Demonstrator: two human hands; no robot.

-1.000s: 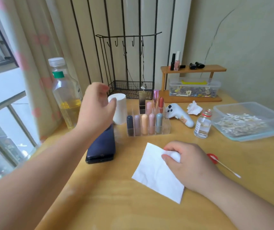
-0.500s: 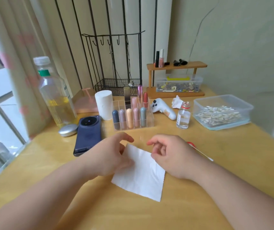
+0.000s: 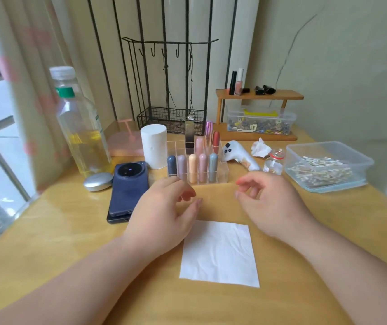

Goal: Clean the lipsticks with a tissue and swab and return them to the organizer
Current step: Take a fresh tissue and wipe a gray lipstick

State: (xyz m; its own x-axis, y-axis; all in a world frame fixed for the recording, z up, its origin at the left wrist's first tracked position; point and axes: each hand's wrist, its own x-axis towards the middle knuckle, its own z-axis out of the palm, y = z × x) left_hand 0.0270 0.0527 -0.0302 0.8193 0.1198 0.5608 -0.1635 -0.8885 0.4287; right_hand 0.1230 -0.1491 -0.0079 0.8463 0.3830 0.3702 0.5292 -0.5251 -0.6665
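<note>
1. The left hand [image 3: 164,207] and right hand [image 3: 267,202] hover empty over the wooden table [image 3: 70,231], fingers loosely curled and apart.
2. A flat white tissue [image 3: 220,252] lies just below and between them.
3. Beyond the fingertips stands the clear organizer [image 3: 220,171], with five capped lipsticks [image 3: 192,168] in its front row.
4. A dark phone [image 3: 128,188] lies left; a container of cotton swabs [image 3: 324,167] sits right.
</note>
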